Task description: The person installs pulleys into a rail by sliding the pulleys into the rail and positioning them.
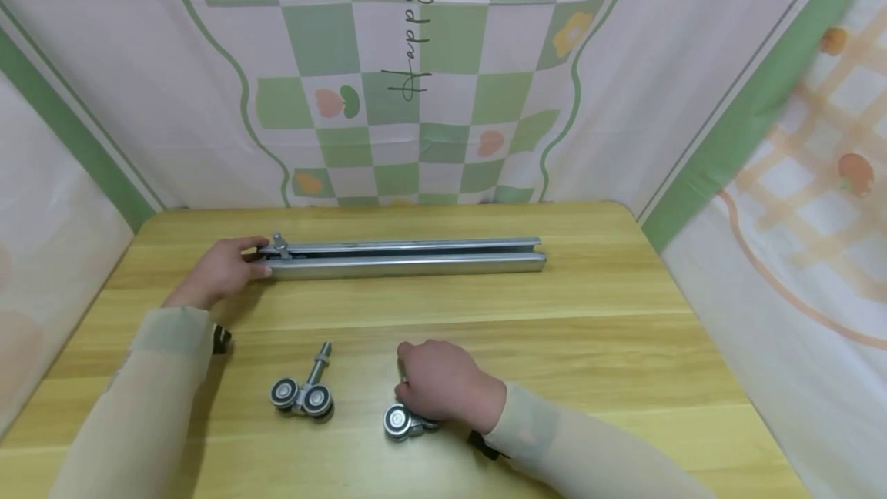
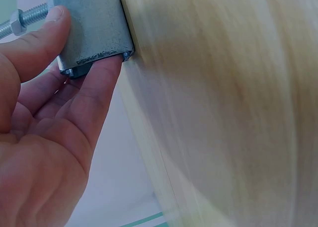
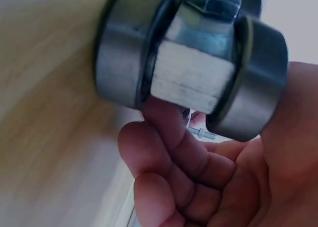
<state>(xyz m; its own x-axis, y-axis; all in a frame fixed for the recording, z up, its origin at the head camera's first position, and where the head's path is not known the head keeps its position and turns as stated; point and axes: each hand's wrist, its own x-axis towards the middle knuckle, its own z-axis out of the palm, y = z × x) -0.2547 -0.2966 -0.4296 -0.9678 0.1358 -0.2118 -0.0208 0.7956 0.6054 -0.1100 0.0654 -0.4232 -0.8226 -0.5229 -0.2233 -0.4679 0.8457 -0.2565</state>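
A long metal channel rail [image 1: 409,266] lies across the far part of the table, its slot facing up. My left hand [image 1: 220,272] holds the rail's left end; in the left wrist view the thumb presses one side wall and fingertips reach into the end opening. A threaded bolt [image 1: 279,244] with a nut sticks up from the slot near that end; whatever carries it inside is hidden. Nearer the front, my right hand [image 1: 446,380] grips a roller trolley [image 1: 397,422], partly covered by the hand. Its wheels and metal body [image 3: 194,75] show closely in the right wrist view.
Another roller trolley [image 1: 318,400] lies on the wooden table [image 1: 589,360] between my forearms, its bolt slanting up and away. Printed cloth [image 1: 388,37] hangs behind the table's far edge and along both sides.
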